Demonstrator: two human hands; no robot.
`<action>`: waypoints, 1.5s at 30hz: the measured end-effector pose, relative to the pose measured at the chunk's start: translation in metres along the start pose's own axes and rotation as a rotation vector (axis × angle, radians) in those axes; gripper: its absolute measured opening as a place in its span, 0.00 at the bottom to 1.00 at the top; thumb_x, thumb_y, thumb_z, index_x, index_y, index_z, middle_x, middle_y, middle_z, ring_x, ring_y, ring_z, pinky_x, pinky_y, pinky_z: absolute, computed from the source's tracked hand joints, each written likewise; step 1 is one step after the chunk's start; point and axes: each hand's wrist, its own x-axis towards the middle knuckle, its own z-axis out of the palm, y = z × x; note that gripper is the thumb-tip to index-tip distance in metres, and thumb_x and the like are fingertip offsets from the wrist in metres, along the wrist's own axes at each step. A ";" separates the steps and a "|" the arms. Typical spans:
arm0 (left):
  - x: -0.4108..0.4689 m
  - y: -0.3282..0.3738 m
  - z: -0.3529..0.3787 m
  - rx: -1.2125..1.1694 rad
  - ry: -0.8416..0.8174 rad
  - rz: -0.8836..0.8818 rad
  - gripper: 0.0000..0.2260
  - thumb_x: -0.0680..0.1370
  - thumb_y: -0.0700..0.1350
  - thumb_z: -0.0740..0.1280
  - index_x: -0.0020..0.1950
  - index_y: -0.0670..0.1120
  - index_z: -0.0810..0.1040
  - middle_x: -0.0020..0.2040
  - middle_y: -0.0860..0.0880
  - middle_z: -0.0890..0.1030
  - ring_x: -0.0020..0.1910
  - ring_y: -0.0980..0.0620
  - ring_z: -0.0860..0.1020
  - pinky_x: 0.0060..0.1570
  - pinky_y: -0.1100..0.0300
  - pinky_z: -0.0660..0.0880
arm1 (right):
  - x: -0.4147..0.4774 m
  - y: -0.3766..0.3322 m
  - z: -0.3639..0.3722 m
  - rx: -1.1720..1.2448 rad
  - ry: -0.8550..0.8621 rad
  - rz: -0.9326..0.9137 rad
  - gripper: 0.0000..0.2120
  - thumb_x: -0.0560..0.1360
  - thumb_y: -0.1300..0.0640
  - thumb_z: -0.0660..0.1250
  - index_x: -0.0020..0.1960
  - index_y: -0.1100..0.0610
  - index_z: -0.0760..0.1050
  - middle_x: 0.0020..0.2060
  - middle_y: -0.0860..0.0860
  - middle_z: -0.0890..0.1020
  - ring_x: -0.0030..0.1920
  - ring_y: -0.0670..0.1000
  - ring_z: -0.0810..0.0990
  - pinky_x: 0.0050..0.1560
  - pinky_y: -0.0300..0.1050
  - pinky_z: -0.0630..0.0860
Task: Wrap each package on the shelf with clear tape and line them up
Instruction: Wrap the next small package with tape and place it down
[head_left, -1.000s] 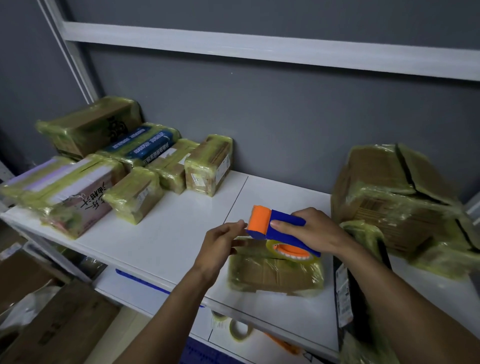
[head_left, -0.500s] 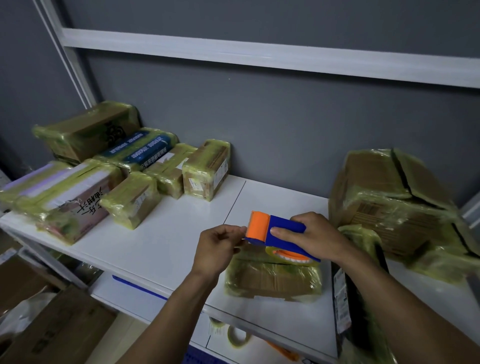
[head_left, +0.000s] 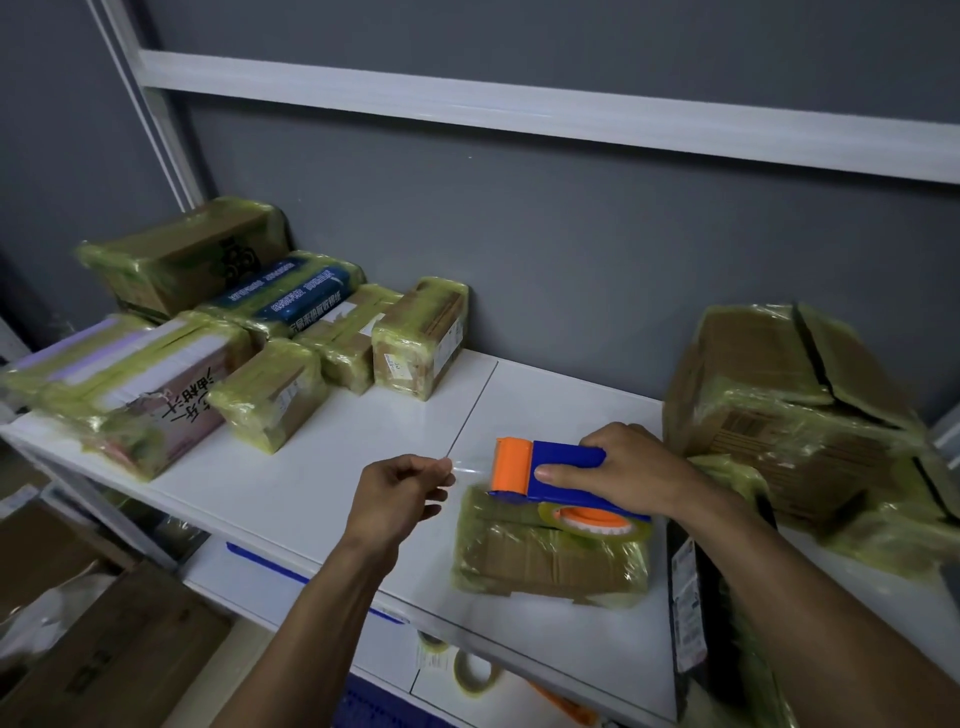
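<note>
The package (head_left: 550, 556) is lying flat at the shelf's (head_left: 311, 478) front edge, about 5 o'clock: a light, stiff carton, I judge, slick under crinkly film, best held by its edges. My right hand (head_left: 631, 470) is clamping the plastic dispenser (head_left: 563, 460) above it; my left hand (head_left: 397, 493) is pinching the thin tape (head_left: 467, 466) at its 9 o'clock. Wrapped boxes (head_left: 275, 395) are sitting at 10 o'clock.

1. Left hand (head_left: 400, 493) sits lower middle of the frame, fingers curled, thumb and forefinger pinching the end of a clear tape strip (head_left: 466, 468).
2. Right hand (head_left: 631, 470) is just to its right, palm down, gripping a blue-and-orange plastic tape dispenser (head_left: 545, 462), thumb along the near side.
3. Bare left forearm (head_left: 311, 623) and right forearm (head_left: 805, 597) angle up from the bottom edge.
</note>
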 end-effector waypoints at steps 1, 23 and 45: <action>0.000 -0.001 -0.001 -0.002 0.002 -0.009 0.08 0.77 0.45 0.74 0.41 0.42 0.85 0.41 0.45 0.86 0.35 0.54 0.82 0.35 0.63 0.78 | 0.000 0.000 -0.001 -0.005 -0.008 0.010 0.41 0.54 0.13 0.62 0.42 0.50 0.80 0.33 0.41 0.85 0.36 0.42 0.85 0.37 0.42 0.81; 0.009 -0.085 -0.033 -0.074 0.140 -0.214 0.08 0.76 0.42 0.76 0.40 0.39 0.84 0.32 0.48 0.79 0.29 0.52 0.72 0.33 0.62 0.74 | 0.013 -0.022 0.022 -0.473 -0.053 0.180 0.36 0.63 0.17 0.63 0.40 0.52 0.73 0.39 0.50 0.78 0.37 0.51 0.79 0.34 0.43 0.69; 0.015 -0.102 -0.001 0.657 0.152 -0.080 0.14 0.67 0.61 0.79 0.44 0.54 0.83 0.41 0.56 0.83 0.42 0.54 0.81 0.40 0.62 0.71 | 0.021 -0.011 0.037 -0.497 -0.018 0.266 0.38 0.58 0.16 0.64 0.38 0.52 0.72 0.35 0.49 0.78 0.34 0.49 0.78 0.30 0.42 0.66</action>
